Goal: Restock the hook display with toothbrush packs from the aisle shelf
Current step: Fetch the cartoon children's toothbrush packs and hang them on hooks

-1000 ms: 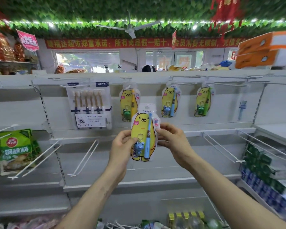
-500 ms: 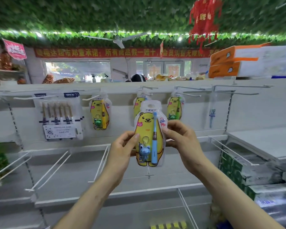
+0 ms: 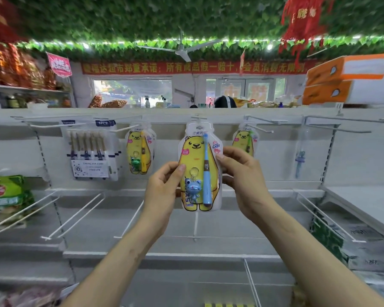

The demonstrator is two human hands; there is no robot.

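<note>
While the six-brush card and a yellow-brush pack hang at my 10 and 11 o'clock, my left hand pinches the blue-brush pack by its left edge, low down, with the thumb on the front. The pack stands upright in front of me, its long axis running 6 to 12 o'clock and the brush head up. My right hand pinches the right edge higher up, so it is the hand nearer the hook. That hook lies straight at 12 o'clock from my fingers, its tip just at the pack's top edge. The hang hole is blurred, and I cannot tell whether the wire is through it. I judge it is not, so the coming move is a short lift and push along that 12 o'clock line, keeping the card square to the wire. A green-brush pack hangs at 1 o'clock, just beside mine. Half a second ago my pack's top sat lower, under the rail and over a hanging pack. Now it reaches the hook's tip, and my pinch on both edges is unchanged.
</note>
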